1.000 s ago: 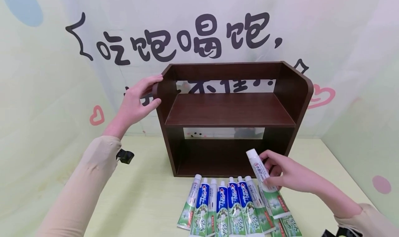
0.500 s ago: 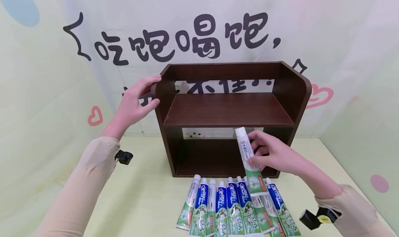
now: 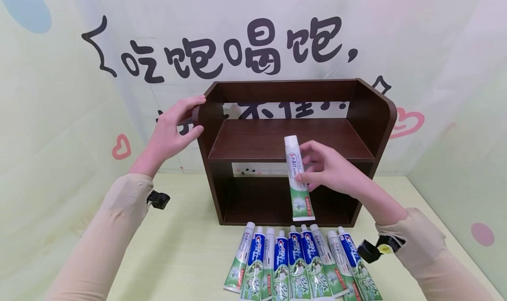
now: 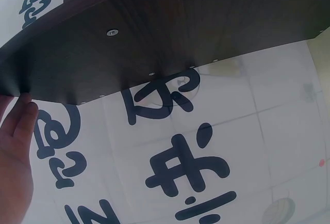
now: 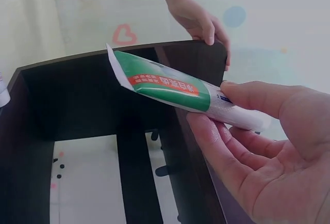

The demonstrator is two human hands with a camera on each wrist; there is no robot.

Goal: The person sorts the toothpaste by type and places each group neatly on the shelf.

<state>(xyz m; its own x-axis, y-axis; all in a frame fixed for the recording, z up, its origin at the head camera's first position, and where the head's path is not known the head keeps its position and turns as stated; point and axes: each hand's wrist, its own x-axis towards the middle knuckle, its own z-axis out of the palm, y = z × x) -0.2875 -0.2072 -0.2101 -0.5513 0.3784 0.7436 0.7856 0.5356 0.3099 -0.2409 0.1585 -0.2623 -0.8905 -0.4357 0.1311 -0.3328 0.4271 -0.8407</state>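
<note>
My right hand (image 3: 326,167) pinches a white and green toothpaste tube (image 3: 299,178) between thumb and fingers. The tube is held cap up in front of the dark brown two-tier shelf (image 3: 291,160), overlapping its middle board in the head view. In the right wrist view, the tube's green crimped end (image 5: 154,79) points away from the palm. My left hand (image 3: 170,127) rests against the shelf's left side panel, with its fingers fairly straight. From the left wrist, the fingers (image 4: 23,123) touch the outer face of that panel (image 4: 170,38).
Several toothpaste tubes, including a blue and green Crest tube (image 3: 281,266) and a white and green tube (image 3: 240,257), lie fanned in a row before the shelf. They rest on the pale table (image 3: 174,248). Behind stands a wall (image 3: 396,37) with black lettering.
My right hand has lifted the white and green toothpaste tube from above the right end of the row, moving it up and left. My left hand stays at the shelf's side.
</note>
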